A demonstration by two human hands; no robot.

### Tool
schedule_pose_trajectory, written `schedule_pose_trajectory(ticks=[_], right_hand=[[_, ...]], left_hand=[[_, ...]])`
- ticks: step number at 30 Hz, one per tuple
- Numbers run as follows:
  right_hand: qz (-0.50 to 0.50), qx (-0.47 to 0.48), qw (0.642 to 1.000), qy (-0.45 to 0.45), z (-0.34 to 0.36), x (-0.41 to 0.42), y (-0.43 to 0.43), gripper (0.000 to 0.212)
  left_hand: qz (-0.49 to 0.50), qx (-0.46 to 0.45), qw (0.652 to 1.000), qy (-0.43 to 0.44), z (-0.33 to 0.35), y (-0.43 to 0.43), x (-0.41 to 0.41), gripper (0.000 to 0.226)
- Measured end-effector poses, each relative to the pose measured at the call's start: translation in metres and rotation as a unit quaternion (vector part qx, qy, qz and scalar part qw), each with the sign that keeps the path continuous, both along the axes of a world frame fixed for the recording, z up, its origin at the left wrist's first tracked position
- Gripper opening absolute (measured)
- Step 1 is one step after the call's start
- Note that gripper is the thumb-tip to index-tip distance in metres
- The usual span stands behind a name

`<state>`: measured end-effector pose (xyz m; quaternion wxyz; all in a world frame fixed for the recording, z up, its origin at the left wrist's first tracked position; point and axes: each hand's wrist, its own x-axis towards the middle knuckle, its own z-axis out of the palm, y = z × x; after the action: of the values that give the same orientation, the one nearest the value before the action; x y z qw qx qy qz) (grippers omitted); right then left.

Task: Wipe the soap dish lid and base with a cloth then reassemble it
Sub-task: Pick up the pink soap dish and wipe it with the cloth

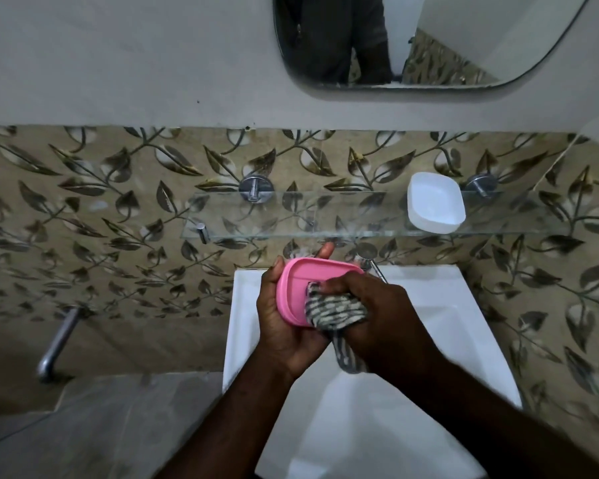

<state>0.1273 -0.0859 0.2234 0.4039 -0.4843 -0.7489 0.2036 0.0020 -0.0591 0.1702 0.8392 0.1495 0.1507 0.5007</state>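
Observation:
My left hand (281, 326) grips the pink soap dish lid (296, 288) over the sink, fingers curled round its far edge and thumb at its near left side. My right hand (377, 316) holds a bunched grey and white striped cloth (336, 309) and presses it against the lid's right part. A tail of the cloth hangs down between my wrists. The white soap dish base (434, 202) stands apart, up on the glass shelf (291, 216) to the right.
A white sink (464, 323) lies below my hands, with a chrome tap (374, 261) just behind the lid. A mirror (429, 39) hangs on the wall above the shelf. A metal pipe (57, 344) sticks out of the tiled wall at the left.

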Motion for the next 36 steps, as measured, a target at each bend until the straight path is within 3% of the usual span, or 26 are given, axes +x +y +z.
schedule_pose_trajectory(ticks=[2,6,8,11,14,21,24,26,29,33,36], right_hand=[[-0.01,0.01,0.999,0.039,0.005,-0.013,-0.002,0.027],[0.076,0.082,0.99,-0.081,-0.001,-0.014,-0.009,0.041],[0.051,0.06,0.992,-0.103,-0.006,0.0,-0.004,0.038],[-0.034,-0.016,0.999,0.03,0.0,0.009,0.0,0.02],[-0.046,0.016,0.994,0.097,0.011,-0.005,0.0,0.036],[0.044,-0.026,0.998,-0.03,0.003,-0.002,-0.013,0.025],[0.024,-0.101,0.989,0.101,0.009,-0.002,-0.007,0.014],[0.005,-0.079,0.985,0.152,0.017,-0.007,-0.001,0.017],[0.084,-0.03,0.995,0.033,0.018,-0.01,-0.003,0.021],[0.15,0.025,0.977,-0.152,-0.011,0.011,-0.005,0.055],[0.079,-0.037,0.987,-0.136,-0.017,0.029,0.003,0.057]], left_hand=[[-0.006,0.015,1.0,0.017,0.007,0.0,0.003,0.073],[-0.018,0.024,1.0,0.007,0.006,0.001,-0.002,0.071],[0.0,0.012,1.0,0.007,0.001,0.002,-0.003,0.07],[0.02,0.0,0.999,0.03,0.004,0.004,-0.001,0.072],[0.036,0.018,0.997,0.067,0.008,0.005,0.006,0.07],[0.083,0.019,0.992,0.098,0.001,0.009,0.0,0.053],[0.081,0.027,0.989,0.123,0.003,0.005,0.007,0.071],[0.071,0.032,0.991,0.106,0.009,0.001,0.014,0.068],[0.066,0.02,0.994,0.086,0.012,0.0,0.009,0.058],[0.081,0.003,0.994,0.072,0.008,0.0,-0.003,0.068],[0.109,0.003,0.992,0.058,0.009,0.001,-0.006,0.065]])
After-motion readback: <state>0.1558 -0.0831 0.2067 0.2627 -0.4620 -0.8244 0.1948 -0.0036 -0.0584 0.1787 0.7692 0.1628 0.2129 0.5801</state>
